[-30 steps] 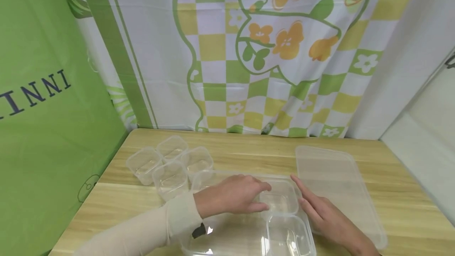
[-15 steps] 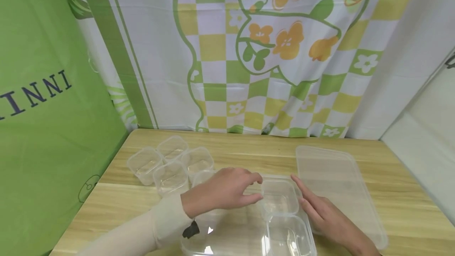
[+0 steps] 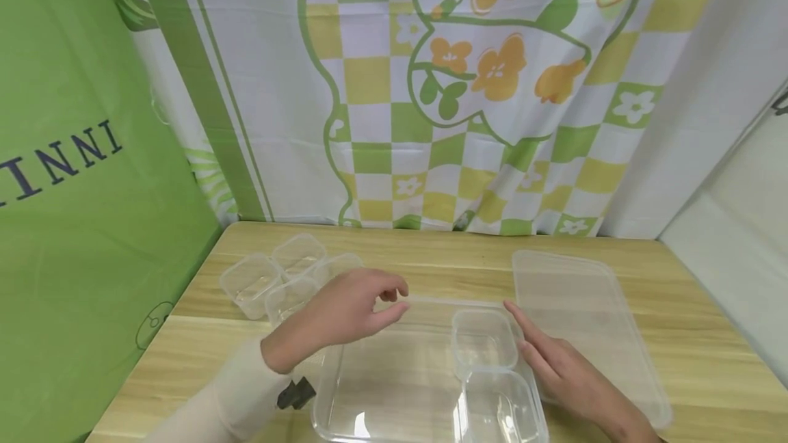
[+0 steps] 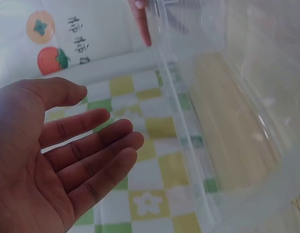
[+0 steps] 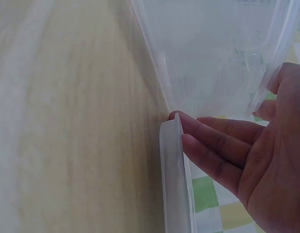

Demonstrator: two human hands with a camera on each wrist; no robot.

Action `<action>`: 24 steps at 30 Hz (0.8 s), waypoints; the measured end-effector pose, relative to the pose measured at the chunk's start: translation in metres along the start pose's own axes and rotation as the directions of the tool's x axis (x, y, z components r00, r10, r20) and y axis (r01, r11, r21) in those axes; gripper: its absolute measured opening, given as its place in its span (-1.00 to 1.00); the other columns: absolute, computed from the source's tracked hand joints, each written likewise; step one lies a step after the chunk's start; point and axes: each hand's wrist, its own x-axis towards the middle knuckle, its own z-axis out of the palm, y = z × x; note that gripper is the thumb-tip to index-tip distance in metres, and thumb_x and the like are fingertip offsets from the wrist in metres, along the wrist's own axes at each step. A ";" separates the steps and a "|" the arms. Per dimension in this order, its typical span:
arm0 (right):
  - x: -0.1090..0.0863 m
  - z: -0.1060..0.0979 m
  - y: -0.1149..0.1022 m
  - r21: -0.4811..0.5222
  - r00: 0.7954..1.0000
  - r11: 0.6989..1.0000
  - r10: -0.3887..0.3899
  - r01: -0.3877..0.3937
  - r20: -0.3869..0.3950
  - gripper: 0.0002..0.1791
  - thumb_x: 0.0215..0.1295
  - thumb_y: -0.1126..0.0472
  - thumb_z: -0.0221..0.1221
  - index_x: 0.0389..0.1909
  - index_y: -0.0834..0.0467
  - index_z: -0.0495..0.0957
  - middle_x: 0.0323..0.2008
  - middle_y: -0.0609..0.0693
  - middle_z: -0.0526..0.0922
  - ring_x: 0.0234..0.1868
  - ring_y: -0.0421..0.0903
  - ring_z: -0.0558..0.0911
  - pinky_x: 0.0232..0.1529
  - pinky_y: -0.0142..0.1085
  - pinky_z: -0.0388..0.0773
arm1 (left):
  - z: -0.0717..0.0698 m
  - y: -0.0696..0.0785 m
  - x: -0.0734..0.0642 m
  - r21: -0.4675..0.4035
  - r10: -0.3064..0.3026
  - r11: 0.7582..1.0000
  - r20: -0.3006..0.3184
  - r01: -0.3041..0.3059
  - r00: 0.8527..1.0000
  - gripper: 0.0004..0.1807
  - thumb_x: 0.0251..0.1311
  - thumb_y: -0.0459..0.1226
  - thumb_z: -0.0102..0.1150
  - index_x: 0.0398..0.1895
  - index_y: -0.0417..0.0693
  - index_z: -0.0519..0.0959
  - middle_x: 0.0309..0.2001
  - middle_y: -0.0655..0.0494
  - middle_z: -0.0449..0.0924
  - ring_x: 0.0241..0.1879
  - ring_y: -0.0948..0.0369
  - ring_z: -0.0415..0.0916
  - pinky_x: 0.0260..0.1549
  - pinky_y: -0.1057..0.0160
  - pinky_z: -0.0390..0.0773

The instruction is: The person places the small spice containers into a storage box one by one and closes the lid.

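Observation:
My left hand (image 3: 345, 310) hovers over the left back corner of a large clear plastic box (image 3: 394, 388), holding nothing. Its fingers are loosely bent, with thumb and fingertips apart, as the left wrist view also shows. Along the box's right wall lies my right hand (image 3: 566, 378), fingers extended against it. In the right wrist view its fingers (image 5: 218, 141) reach between the box and the edge of a flat lid (image 5: 174, 170). Inside the box, a small clear container (image 3: 485, 339) sits in the back right corner, with another small container (image 3: 501, 405) in front of it.
Several more small clear containers (image 3: 249, 282) are grouped at the table's back left, some partly behind my left hand. The flat translucent lid (image 3: 581, 320) lies right of the box. A patterned curtain (image 3: 431, 156) hangs along the wooden table's (image 3: 443, 251) back edge.
My left hand has drawn away from the back right small container and moved left, over the box's left back corner. The right hand stays against the box's right wall.

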 end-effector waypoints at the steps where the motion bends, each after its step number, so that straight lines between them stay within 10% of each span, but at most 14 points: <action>1: 0.000 0.000 0.000 -0.007 1.000 1.000 0.006 -0.006 -0.002 -0.33 0.68 0.21 -0.08 0.67 -0.13 -0.06 -0.57 -0.45 0.03 -0.47 -0.40 0.37 -0.10 -0.37 0.44 | -0.002 -0.003 -0.003 -0.008 -0.005 1.000 -0.015 0.005 1.000 -0.83 0.39 -0.21 0.25 -0.13 -0.10 0.70 -0.25 0.17 0.72 -0.23 0.26 0.66 -0.20 0.23 0.66; 11: 0.000 0.000 -0.001 -0.002 1.000 1.000 0.002 -0.002 -0.013 -0.33 0.67 0.23 -0.07 0.66 -0.12 -0.03 -0.56 -0.44 0.04 -0.43 -0.36 0.41 -0.16 -0.35 0.40 | -0.021 -0.037 -0.036 -0.029 -0.121 0.993 -0.115 0.119 0.986 -0.85 0.39 -0.25 0.26 -0.11 -0.10 0.72 -0.17 0.19 0.74 -0.19 0.23 0.68 -0.28 0.23 0.68; 24: -0.001 0.001 0.001 -0.021 1.000 1.000 0.020 -0.021 -0.015 -0.34 0.68 0.21 -0.08 0.67 -0.12 -0.04 -0.58 -0.44 0.03 -0.49 -0.42 0.34 -0.14 -0.32 0.46 | -0.041 -0.080 -0.083 0.065 -0.268 0.954 -0.253 0.292 0.930 -0.77 0.33 -0.31 0.30 0.00 -0.21 0.69 -0.11 -0.04 0.75 -0.14 -0.01 0.70 -0.24 0.00 0.71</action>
